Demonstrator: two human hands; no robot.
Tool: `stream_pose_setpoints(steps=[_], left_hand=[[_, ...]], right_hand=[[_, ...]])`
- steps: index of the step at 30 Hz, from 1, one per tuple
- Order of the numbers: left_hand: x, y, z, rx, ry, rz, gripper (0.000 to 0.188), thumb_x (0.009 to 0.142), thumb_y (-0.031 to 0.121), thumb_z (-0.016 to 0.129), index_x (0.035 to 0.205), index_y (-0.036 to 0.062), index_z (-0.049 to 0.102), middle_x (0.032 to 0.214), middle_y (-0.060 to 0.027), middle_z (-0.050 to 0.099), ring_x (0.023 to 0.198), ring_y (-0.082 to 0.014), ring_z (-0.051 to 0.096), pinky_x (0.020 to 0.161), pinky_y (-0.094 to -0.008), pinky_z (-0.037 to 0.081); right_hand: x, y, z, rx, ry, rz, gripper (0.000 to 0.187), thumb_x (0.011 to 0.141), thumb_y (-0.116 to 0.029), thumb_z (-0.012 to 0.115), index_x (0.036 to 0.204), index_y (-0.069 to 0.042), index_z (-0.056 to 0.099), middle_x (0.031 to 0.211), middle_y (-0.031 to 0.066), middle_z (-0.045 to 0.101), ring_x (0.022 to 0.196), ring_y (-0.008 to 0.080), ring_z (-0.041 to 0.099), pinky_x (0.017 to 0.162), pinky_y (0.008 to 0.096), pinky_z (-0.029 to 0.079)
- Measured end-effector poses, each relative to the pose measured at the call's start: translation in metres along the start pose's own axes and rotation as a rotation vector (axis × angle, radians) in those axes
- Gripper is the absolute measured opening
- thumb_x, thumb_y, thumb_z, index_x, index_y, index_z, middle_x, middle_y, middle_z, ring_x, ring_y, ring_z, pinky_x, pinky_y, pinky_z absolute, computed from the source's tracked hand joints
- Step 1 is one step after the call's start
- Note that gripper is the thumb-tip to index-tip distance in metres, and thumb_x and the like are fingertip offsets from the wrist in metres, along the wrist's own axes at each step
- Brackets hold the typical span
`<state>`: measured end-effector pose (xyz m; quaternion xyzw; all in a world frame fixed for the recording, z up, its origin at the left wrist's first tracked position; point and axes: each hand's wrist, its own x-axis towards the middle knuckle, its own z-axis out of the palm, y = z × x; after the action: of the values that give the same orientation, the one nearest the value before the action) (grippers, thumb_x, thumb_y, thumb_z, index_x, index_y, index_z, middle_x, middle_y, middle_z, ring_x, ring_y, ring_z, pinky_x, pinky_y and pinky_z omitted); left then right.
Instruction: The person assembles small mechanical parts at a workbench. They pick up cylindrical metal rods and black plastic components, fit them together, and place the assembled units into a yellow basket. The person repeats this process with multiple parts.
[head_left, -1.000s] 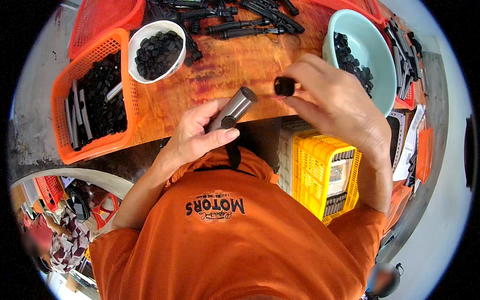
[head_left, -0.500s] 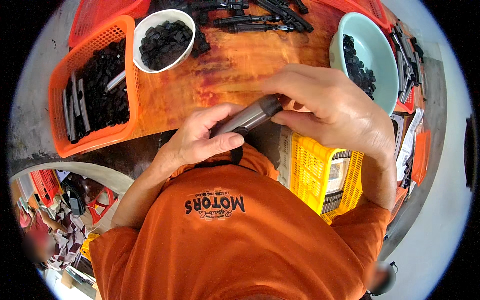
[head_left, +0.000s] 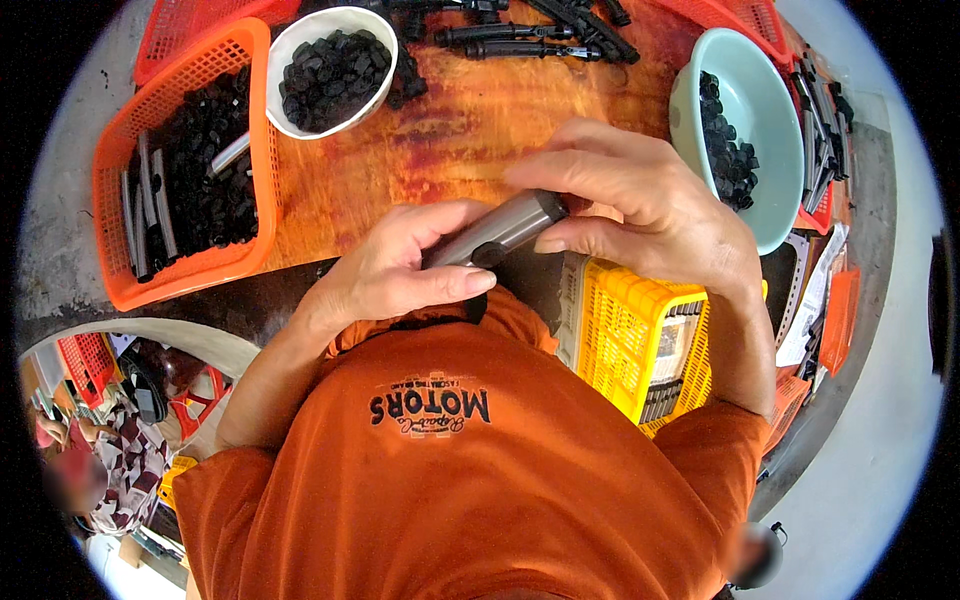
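The desk [head_left: 460, 120] carries an orange perforated basket [head_left: 263, 150] at left, a pale-green basin [head_left: 768, 130] at right and a white bowl [head_left: 274, 85] just beside the basket. The left hand [head_left: 400, 265] is closed around the grey tube [head_left: 500, 230], held tilted near the desk edge. The right hand [head_left: 645, 205] is narrow at the tube's far end; whether it grips cannot be told. The black cap [head_left: 551, 206] is at that end. Change: 1.0 s ago, cap and tube were apart; they now meet. Judgement: the fit is at least partly made; full seating is unconfirmed.
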<state>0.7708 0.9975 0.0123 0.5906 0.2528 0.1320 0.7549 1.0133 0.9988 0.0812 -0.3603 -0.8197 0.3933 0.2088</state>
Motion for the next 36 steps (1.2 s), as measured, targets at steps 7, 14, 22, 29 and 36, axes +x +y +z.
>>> stream_pose_setpoints(steps=[7, 14, 22, 29, 36], left_hand=[[-0.010, -0.007, -0.017, -0.283, 0.105, 0.066, 0.057, 0.093, 0.044, 0.054, 0.129, -0.0004, 0.049, 0.095, -0.0088, 0.063, 0.071, -0.0122, 0.059, 0.061, -0.0230, 0.049], [0.010, -0.027, -0.015, -0.704, 0.537, 0.260, 0.065, 0.099, 0.053, 0.027, 0.111, -0.0015, 0.059, 0.099, -0.0142, 0.064, 0.090, -0.0258, 0.064, 0.080, -0.0366, 0.052], [0.011, -0.016, -0.002, -0.522, 0.591, 0.088, 0.052, 0.098, 0.044, 0.039, 0.109, -0.0019, 0.060, 0.097, -0.0143, 0.066, 0.080, -0.0241, 0.066, 0.064, -0.0317, 0.056], [-0.001, -0.011, 0.004, -0.445, 0.136, -0.197, 0.045, 0.084, 0.012, 0.069, 0.126, -0.0003, 0.055, 0.081, -0.0042, 0.067, 0.048, 0.0002, 0.040, 0.042, -0.0146, 0.029], [0.002, -0.013, 0.014, -0.043, 0.223, 0.067, 0.048, 0.084, 0.008, 0.069, 0.128, -0.0023, 0.053, 0.093, -0.0032, 0.067, 0.074, -0.0119, 0.063, 0.066, -0.0224, 0.050]], right_hand=[[-0.016, 0.018, 0.002, 0.066, 0.121, 0.065, 0.034, 0.077, -0.017, 0.074, 0.105, -0.001, 0.062, 0.082, 0.0110, 0.057, 0.074, 0.0284, 0.057, 0.065, 0.0343, 0.045], [-0.032, 0.033, 0.038, -0.127, 0.296, 0.156, 0.042, 0.080, -0.024, 0.071, 0.114, 0.000, 0.059, 0.080, 0.0124, 0.055, 0.071, 0.0280, 0.056, 0.063, 0.0352, 0.045], [-0.046, 0.030, 0.071, -0.296, 0.330, 0.242, 0.069, 0.087, -0.031, 0.063, 0.139, 0.003, 0.031, 0.109, 0.0221, 0.047, 0.097, 0.0371, 0.051, 0.085, 0.0417, 0.044], [-0.049, 0.028, 0.071, -0.249, 0.348, 0.211, 0.074, 0.086, -0.028, 0.065, 0.137, 0.008, 0.027, 0.104, 0.0255, 0.046, 0.092, 0.0411, 0.050, 0.081, 0.0431, 0.045], [-0.049, 0.020, 0.069, -0.303, 0.385, 0.149, 0.081, 0.083, -0.034, 0.068, 0.136, 0.009, 0.025, 0.103, 0.0253, 0.047, 0.092, 0.0401, 0.050, 0.081, 0.0425, 0.044]])
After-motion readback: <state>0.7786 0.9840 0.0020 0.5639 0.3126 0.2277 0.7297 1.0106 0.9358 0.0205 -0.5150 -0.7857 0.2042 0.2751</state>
